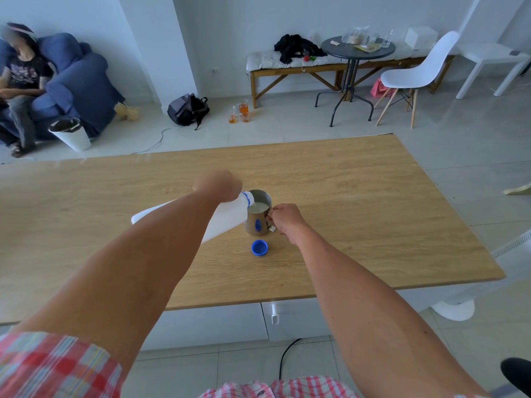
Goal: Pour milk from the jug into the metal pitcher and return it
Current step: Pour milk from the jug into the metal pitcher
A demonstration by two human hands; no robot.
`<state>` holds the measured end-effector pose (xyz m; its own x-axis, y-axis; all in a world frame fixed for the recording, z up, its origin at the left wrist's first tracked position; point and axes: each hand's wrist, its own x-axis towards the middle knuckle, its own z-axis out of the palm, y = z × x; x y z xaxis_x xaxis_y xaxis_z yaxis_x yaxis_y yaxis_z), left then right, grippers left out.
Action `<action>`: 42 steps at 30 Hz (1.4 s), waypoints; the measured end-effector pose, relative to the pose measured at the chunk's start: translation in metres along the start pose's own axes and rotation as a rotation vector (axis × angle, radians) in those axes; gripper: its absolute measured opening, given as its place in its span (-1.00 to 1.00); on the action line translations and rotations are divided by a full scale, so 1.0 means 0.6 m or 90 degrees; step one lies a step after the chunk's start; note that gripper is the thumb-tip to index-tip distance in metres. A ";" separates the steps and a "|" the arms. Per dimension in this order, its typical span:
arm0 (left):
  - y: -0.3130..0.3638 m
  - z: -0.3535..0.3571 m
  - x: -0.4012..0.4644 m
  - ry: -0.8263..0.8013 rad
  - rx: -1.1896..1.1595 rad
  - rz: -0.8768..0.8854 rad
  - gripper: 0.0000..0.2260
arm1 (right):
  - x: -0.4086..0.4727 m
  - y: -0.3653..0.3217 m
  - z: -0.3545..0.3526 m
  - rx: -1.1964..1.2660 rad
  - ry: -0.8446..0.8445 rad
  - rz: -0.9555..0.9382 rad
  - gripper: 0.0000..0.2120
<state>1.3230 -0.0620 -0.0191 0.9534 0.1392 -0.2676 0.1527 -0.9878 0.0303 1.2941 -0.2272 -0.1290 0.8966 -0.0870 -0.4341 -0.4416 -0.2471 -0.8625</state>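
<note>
A white plastic milk jug (227, 218) is tipped to the right, its blue-ringed mouth over the rim of the metal pitcher (258, 214). My left hand (218, 185) grips the jug near its neck from above. Milk runs from the mouth, and white milk shows inside the pitcher. The pitcher stands upright at the middle of the wooden table (359, 202). My right hand (286, 218) is closed on the pitcher's handle at its right side. The jug's blue cap (259, 248) lies on the table just in front of the pitcher.
Beyond the table is open tiled floor with a black backpack (188, 110), glass jars (240, 113), a white bin (70, 134) and a round dark side table (357, 48). A white chair (419, 73) stands at the right. A person sits in a blue armchair (80, 81) at the far left.
</note>
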 end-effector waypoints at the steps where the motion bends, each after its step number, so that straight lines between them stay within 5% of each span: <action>1: 0.000 0.000 0.000 0.000 0.000 0.000 -0.75 | 0.000 0.000 0.000 0.002 0.000 0.001 -0.81; 42: 0.001 0.001 0.002 0.000 0.010 0.002 -0.75 | -0.002 -0.002 0.001 0.012 -0.005 0.012 -0.78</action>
<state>1.3240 -0.0624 -0.0199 0.9538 0.1368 -0.2674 0.1465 -0.9891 0.0164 1.2936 -0.2264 -0.1276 0.8877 -0.0842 -0.4526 -0.4593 -0.2269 -0.8588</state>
